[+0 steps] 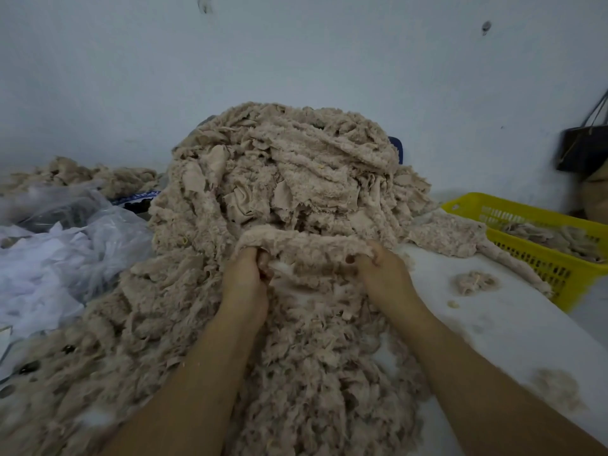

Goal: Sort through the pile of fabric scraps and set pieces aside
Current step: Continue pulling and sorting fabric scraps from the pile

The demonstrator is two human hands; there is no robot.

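Wall: pale bluish painted wall, whole top of frame, a few dark marks.
Pile: big mound of beige fleecy fabric scraps, centre of frame, spilling down to bottom edge & bottom left.
Counter: white counter, bare part shows lower right only.
Bags: crumpled clear plastic bags, mid left, up against the mound's left side.
Basket: yellow perforated plastic basket, mid right, w/ a shallow layer of the same beige scraps inside.
Far heap: smaller heap of beige scraps, upper left behind the bags, apart from the mound.
Dark bag: black handled bag, right edge, against the wall.
Held piece: long beige fleece strip, just below centre at the mound's front, spanning both hands.
Hands: left hand & right hand apart, each w/ fingers curled round one end of the strip.
Tuft: small beige fluff tuft, on counter betw. right hand & basket, touching neither.
Progress: prob. early. Basket contents & far heap look like pieces already set aside, but the mound is far bigger than both. One strip in hand, not yet put anywhere; which spot it belongs to, can't tell. Most of the sorting is left.
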